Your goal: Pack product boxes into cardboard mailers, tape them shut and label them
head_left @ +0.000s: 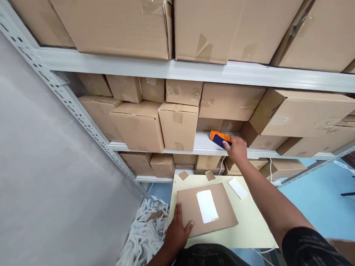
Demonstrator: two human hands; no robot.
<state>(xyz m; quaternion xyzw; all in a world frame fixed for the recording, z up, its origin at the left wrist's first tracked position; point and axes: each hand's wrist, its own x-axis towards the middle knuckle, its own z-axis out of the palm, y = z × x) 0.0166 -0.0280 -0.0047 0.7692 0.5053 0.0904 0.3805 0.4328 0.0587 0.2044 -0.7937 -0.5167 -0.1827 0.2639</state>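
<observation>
A flat brown cardboard box (pixel 189 211) with a white label (pixel 207 206) lies on a pale yellow tabletop (pixel 246 230). My left hand (pixel 177 229) rests on its left side, fingers stretched along the edge and thumb spread over the top. Out at the middle shelf, my right hand (pixel 237 148) has its fingers around the near end of a small orange and dark blue box (pixel 220 139). That small box is at the shelf's front edge, and my hand hides its right end. Whether it still touches the shelf, I cannot tell.
Metal shelving (pixel 133 58) packed with cardboard boxes (pixel 138 127) stands ahead. On the table are a white card-like piece (pixel 238 188) and two brown cardboard scraps (pixel 210 175). White strips (pixel 141 236) are piled on the floor at left, beside a grey wall (pixel 44 174).
</observation>
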